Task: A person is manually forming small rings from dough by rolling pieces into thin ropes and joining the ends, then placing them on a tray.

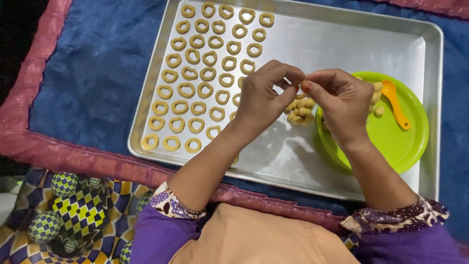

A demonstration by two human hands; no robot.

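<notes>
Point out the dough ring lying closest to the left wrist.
The dough ring at the right end of the second-lowest row, just left of the left hand's wrist; other rings lie farther up or left.

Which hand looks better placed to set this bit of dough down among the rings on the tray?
Probably the left hand. It hangs right over the edge of the dough rings on the metal tray, while the right hand is above the green plate. Both pinch the small dough piece.
</notes>
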